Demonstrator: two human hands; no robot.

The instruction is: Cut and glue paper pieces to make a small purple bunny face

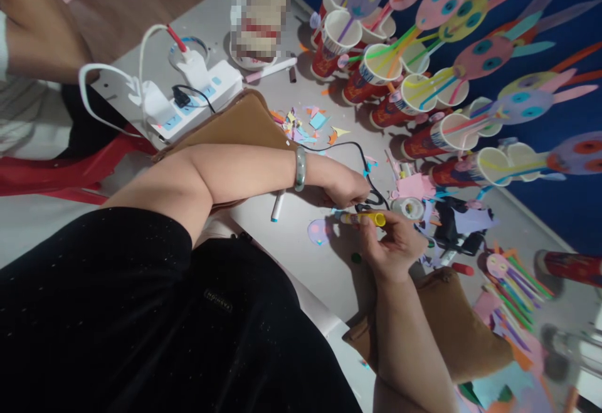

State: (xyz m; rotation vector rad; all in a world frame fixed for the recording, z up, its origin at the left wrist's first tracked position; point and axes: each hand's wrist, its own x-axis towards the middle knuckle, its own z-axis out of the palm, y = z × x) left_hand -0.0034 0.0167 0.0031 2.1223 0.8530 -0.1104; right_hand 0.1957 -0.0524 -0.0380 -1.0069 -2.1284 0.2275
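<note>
My right hand (392,244) is closed round a yellow glue stick (350,218) with a pale label, held level over the table. Just above it, my left hand (348,188), below a jade-like bangle (300,168), is closed with its fingers curled down. A bit of light-blue paper shows beneath its fingers; what they pinch, if anything, is hidden. Flat on the table under both hands lies a small purple paper face (320,232) with pink cheeks. A white marker (278,206) with a blue end lies left of it. Near my right hand is a dark green dot (356,257).
Red paper cups (371,71) holding paper animal faces on straws line the back right. A power strip (197,103) with plugs and a black cable (357,146) lies left. Paper scraps (305,125), a tape roll (408,208) and brown cushions (226,128) surround the area. Another person's arm (42,37) is upper left.
</note>
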